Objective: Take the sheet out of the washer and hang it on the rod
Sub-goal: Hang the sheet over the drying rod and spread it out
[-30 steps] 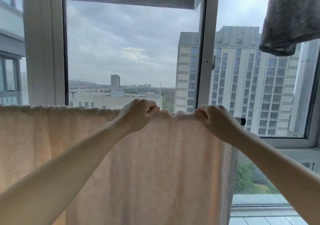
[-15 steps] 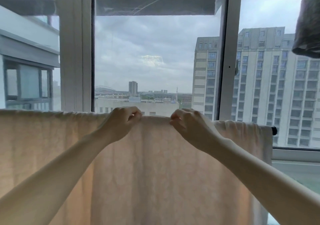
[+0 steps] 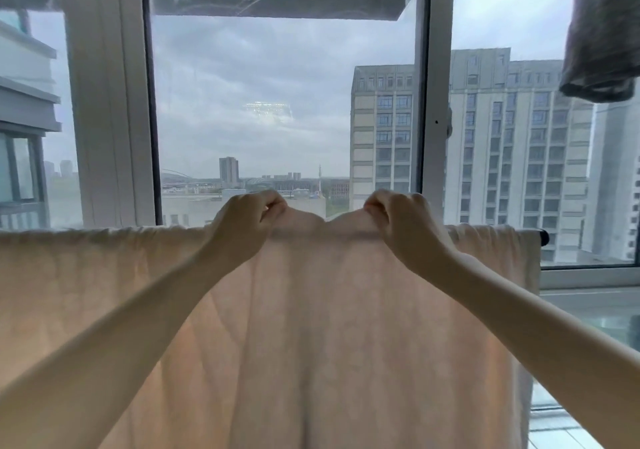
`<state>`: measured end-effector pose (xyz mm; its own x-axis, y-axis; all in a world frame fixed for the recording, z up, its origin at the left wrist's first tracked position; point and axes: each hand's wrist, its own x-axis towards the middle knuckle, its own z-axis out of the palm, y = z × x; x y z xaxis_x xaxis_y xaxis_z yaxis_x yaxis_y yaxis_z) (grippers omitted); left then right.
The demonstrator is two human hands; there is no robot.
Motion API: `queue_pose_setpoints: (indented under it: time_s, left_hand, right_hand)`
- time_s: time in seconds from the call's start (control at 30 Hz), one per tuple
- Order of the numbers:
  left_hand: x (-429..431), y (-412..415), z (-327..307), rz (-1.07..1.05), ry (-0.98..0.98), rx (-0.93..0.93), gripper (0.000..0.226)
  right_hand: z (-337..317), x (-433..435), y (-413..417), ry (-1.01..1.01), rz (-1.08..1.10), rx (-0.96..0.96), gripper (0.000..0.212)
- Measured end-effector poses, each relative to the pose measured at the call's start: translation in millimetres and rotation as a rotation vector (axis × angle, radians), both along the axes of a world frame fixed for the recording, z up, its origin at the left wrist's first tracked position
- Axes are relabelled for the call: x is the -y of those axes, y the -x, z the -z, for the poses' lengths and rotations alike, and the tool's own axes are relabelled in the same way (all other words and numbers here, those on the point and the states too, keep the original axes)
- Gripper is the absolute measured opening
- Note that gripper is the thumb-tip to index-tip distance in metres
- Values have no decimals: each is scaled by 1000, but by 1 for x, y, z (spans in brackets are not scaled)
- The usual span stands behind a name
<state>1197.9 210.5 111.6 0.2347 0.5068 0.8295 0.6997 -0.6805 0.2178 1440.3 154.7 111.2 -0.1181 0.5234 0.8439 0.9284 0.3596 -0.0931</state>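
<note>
A pale peach sheet (image 3: 329, 327) hangs over a horizontal rod in front of the window and fills the lower half of the view. Only the rod's dark right end (image 3: 544, 236) shows past the sheet. My left hand (image 3: 247, 221) pinches the sheet's top fold left of centre. My right hand (image 3: 401, 221) pinches the same fold a little to the right. Between the two hands the fabric is lifted above the rod line and sags in a small dip. The washer is out of view.
A white-framed window (image 3: 424, 102) stands close behind the rod, with tall buildings outside. A grey garment (image 3: 604, 33) hangs at the top right. The window sill (image 3: 588, 277) runs at the lower right.
Both hands have lifted the sheet's top fold above the rod and moved a little apart. The camera view has shifted slightly to the right.
</note>
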Motion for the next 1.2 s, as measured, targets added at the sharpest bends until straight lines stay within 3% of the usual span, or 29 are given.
queue_pose_setpoints:
  time_s: [0.2,0.37,0.43,0.57,0.63,0.8,1.03,1.2]
  left_hand:
    - [-1,-40,1,94,-1,-64,13]
    - [-5,-30,7,129,26,-162,19]
    - [-6,-13,7,120,13,-202,23]
    - [-7,30,9,94,-19,-237,24]
    - [-9,54,12,85,-9,-243,25]
    - [-11,123,16,33,30,-252,24]
    - [-15,215,18,-65,152,-123,24]
    - [-17,265,20,-76,188,-30,13]
  right_hand:
    - [2,14,-31,24,173,77,14]
    - [-3,24,-24,138,550,246,20]
    - [-11,27,-10,136,590,265,19]
    - [-13,19,32,111,299,271,8]
    - [-8,12,57,127,186,305,15]
    - [1,-5,105,92,54,328,27]
    - [6,-21,166,37,-163,294,26]
    - [6,-30,195,45,-144,256,16]
